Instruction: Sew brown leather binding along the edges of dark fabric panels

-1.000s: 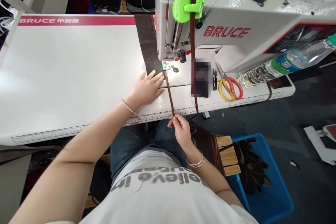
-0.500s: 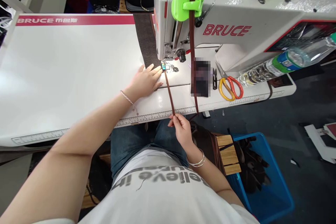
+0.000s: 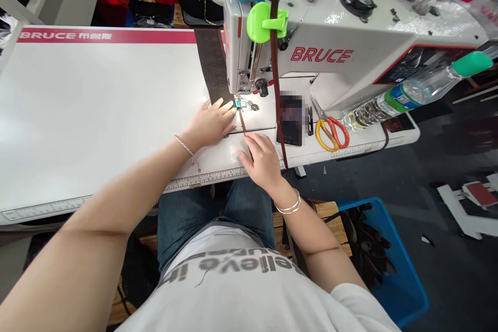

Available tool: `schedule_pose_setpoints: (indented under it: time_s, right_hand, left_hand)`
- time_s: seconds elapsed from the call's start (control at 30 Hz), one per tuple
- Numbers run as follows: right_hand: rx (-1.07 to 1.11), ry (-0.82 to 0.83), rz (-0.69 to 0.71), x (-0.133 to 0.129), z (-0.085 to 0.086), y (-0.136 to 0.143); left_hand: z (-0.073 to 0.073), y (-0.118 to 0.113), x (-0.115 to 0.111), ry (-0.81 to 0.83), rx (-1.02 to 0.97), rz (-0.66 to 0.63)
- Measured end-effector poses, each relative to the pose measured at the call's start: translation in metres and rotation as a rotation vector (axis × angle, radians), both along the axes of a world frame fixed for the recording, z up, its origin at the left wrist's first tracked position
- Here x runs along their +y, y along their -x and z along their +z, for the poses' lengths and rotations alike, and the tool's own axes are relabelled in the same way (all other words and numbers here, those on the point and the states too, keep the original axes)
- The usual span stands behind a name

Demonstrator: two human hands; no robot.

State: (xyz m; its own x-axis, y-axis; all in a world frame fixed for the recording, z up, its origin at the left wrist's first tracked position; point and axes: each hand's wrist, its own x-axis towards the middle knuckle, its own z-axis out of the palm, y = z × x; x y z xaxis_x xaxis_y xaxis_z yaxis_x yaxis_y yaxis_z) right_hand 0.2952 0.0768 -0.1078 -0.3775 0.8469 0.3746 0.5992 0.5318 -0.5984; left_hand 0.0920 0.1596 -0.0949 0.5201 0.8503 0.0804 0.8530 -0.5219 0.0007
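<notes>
My left hand (image 3: 213, 123) lies with its fingers spread at the front end of the dark fabric (image 3: 213, 65), left of the needle area. A narrow brown strip (image 3: 241, 120) runs from the blue presser piece (image 3: 237, 104) of the sewing machine (image 3: 322, 31) toward me. Over the strip's near end is my right hand (image 3: 261, 160), its thumb apart from the curled fingers; the fingertips touch the strip. Whether they pinch it is hard to see. Another brown strip (image 3: 274, 62) hangs down in front of the machine, past a green clip (image 3: 260, 23).
Right of the needle lie a phone (image 3: 291, 119), scissors (image 3: 329, 134) with yellow and red handles, and a water bottle (image 3: 404, 96). A blue bin (image 3: 408, 270) with dark pieces stands at the lower right. The white table (image 3: 97, 114) extends left.
My right hand has moved from the table's front edge up along the strip, closer to the needle, and its thumb has spread. My left hand stays on the fabric. The view has shifted slightly.
</notes>
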Motion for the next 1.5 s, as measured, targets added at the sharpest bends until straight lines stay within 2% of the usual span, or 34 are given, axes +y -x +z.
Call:
schedule_pose_setpoints:
  time_s: [0.13, 0.37, 0.77, 0.97, 1.5]
  right_hand:
    - [-0.115, -0.026, 0.049, 0.026, -0.01, 0.018]
    - [-0.302, -0.06, 0.028, 0.026, -0.018, 0.022]
    - [-0.357, -0.083, -0.001, 0.026, -0.02, 0.024]
    - [-0.333, -0.12, -0.014, 0.026, -0.019, 0.024]
    - [-0.331, -0.118, -0.01, 0.026, -0.018, 0.024]
  left_hand:
    - [-0.001, 0.002, 0.001, -0.001, 0.001, -0.011]
    - [-0.004, 0.002, 0.003, -0.009, -0.014, -0.026]
    - [-0.004, 0.001, 0.003, -0.052, -0.074, -0.046]
    - [-0.002, -0.006, 0.002, -0.024, -0.077, -0.01]
    - [-0.007, 0.001, 0.004, -0.015, -0.077, 0.007]
